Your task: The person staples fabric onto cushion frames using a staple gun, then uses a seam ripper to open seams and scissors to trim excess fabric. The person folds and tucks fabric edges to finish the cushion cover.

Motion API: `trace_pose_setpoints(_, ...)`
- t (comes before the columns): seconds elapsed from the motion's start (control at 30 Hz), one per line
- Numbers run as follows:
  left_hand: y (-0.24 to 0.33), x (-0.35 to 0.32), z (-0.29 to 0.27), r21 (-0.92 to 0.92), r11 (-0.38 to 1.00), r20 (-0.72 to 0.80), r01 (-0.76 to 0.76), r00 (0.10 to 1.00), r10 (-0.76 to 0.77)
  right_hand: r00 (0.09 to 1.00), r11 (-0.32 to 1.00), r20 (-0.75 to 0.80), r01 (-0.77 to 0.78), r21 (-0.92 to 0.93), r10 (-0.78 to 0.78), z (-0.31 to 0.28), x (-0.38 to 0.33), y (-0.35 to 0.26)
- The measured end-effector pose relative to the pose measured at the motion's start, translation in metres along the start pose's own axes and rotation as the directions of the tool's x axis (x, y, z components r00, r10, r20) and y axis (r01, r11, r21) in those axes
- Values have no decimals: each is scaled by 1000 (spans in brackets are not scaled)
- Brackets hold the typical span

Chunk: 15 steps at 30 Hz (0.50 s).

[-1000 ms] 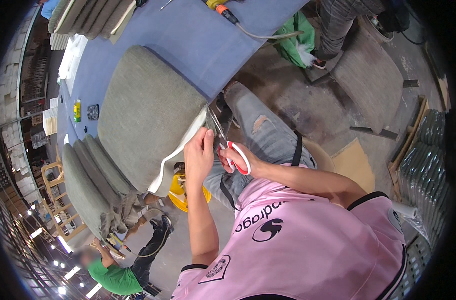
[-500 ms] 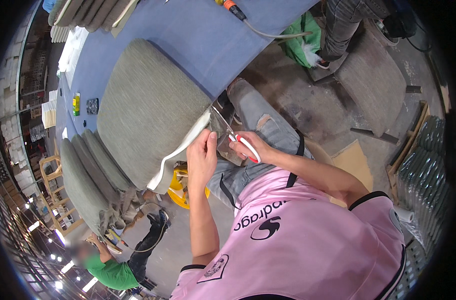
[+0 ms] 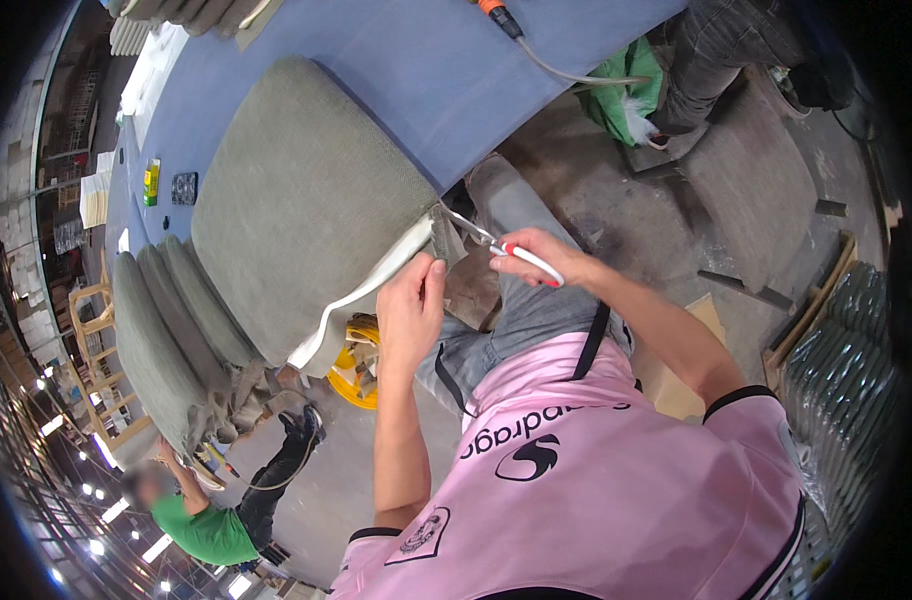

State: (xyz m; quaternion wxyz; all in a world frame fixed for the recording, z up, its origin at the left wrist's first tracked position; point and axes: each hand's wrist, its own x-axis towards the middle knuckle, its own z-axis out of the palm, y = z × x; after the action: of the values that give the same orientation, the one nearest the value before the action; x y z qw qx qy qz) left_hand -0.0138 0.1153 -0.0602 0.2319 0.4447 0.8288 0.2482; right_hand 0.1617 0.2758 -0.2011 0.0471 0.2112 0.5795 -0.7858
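A large grey-green upholstered cushion (image 3: 306,200) lies on the blue table (image 3: 416,90), its near edge hanging open with a white strip (image 3: 361,290) along it. My left hand (image 3: 411,310) is closed on the fabric edge, close to the cushion's right corner. In my right hand (image 3: 541,258) is a pair of scissors (image 3: 524,260) with white and red handles. Their blades reach the fabric at that corner, to the right of my left hand. Exactly what lies between the blades is too small to tell.
More grey cushions (image 3: 181,330) stand in a row at the table's left. A yellow bucket (image 3: 356,375) sits on the floor below. An orange-and-black connector with a cable (image 3: 506,20) crosses the far edge. A person in green (image 3: 206,530) works at lower left; another's leg (image 3: 716,70) shows upper right.
My right hand with the scissors has moved a little to the right and up, and its handles look closer together. My left hand still grips the fabric edge. The whole view has shifted slightly.
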Motion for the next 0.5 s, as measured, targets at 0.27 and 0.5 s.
trace_pose_setpoints(0.27,1,-37,9,-48,997,165,-57,984,64,958,759,116,278,-588,-262,-94,12,-51)
trace_pose_setpoints(0.5,-178,-253,-27,318,782,-284,536,841,-460,952,504,28,186,-843,-304,-114,-33,-169)
